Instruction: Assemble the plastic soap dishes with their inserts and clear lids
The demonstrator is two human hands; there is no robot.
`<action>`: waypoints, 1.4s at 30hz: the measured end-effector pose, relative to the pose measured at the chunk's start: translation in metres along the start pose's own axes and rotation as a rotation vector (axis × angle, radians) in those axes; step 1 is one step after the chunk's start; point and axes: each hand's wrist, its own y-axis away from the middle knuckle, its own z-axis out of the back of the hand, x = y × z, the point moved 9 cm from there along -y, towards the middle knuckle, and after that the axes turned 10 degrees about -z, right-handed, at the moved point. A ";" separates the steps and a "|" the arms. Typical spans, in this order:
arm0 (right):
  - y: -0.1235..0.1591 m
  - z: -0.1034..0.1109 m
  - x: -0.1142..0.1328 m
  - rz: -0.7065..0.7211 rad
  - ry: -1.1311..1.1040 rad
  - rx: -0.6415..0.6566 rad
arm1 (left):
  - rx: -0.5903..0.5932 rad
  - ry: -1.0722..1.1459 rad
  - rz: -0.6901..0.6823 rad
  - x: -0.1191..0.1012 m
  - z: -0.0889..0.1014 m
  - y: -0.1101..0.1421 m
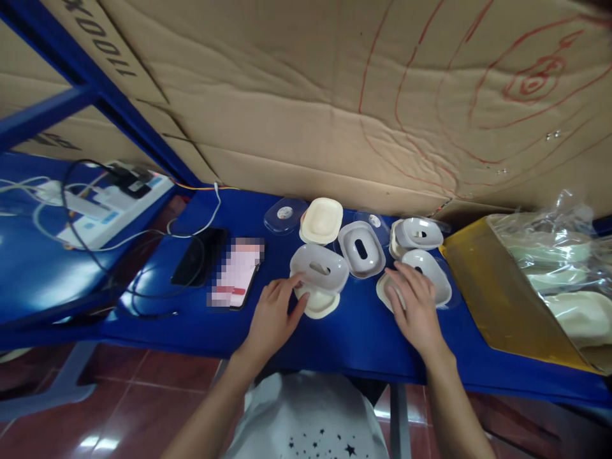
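Note:
Several oval plastic soap-box parts lie on the blue table (pixel 344 344). My left hand (pixel 273 317) rests with fingers stretched out against a cream base (pixel 319 302) that has a grey slotted tray (pixel 319 267) on top. My right hand (pixel 415 305) lies flat, fingers spread, over another cream base (pixel 384 288) and touches a white slotted tray (pixel 429 273). Behind them sit a cream tray (pixel 321 220), a grey slotted insert (pixel 361 248), an assembled box (pixel 417 234) and a clear lid (pixel 285 214).
Two phones (pixel 199 256) (pixel 236 273) lie left of the parts. A power strip with cables (pixel 108 204) sits on the neighbouring blue surface. At the right, a yellow box (pixel 492 299) holds bagged parts (pixel 559 261). Cardboard (pixel 363 95) walls the back.

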 end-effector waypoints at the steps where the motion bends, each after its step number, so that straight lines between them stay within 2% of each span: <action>1: 0.004 -0.001 0.012 0.025 -0.026 0.009 | 0.035 0.021 -0.025 -0.005 -0.002 0.001; 3: 0.013 -0.009 0.037 0.084 -0.066 0.071 | 0.105 0.072 -0.082 -0.018 -0.007 0.005; 6: 0.022 -0.032 0.072 0.177 -0.079 0.228 | 0.195 0.163 -0.168 -0.037 -0.013 0.015; 8: 0.023 -0.048 0.086 0.201 -0.070 0.307 | 0.192 0.214 -0.223 -0.046 -0.010 0.021; 10: 0.018 -0.060 0.090 0.180 -0.047 0.338 | 0.126 0.218 -0.251 -0.047 0.001 0.019; 12: 0.014 -0.066 0.090 0.149 -0.028 0.330 | 0.034 0.170 -0.229 -0.036 0.016 0.008; 15: 0.015 -0.069 0.092 0.130 -0.027 0.318 | -0.025 0.068 -0.146 -0.005 0.028 -0.029; 18: 0.026 -0.070 0.095 0.127 -0.034 0.313 | 0.120 0.016 -0.139 0.024 0.013 -0.076; 21: 0.041 -0.070 0.092 0.090 -0.039 0.290 | 0.173 0.019 -0.172 0.039 -0.002 -0.109; 24: 0.054 -0.071 0.085 0.057 -0.045 0.276 | 0.180 0.039 -0.168 0.045 -0.012 -0.118; 31: 0.060 -0.072 0.078 0.015 -0.089 0.265 | 0.146 0.177 -0.063 0.053 -0.020 -0.114; 34: 0.058 -0.072 0.079 0.018 -0.113 0.267 | 0.133 0.273 -0.071 0.043 -0.023 -0.119; 36: 0.057 -0.073 0.079 0.023 -0.123 0.271 | 0.121 0.344 -0.100 0.029 -0.023 -0.124; 40: 0.057 -0.073 0.078 0.021 -0.126 0.279 | 0.199 0.524 -0.236 -0.015 -0.029 -0.131; 42: 0.056 -0.073 0.078 0.015 -0.130 0.277 | 0.244 0.533 -0.322 -0.035 -0.031 -0.132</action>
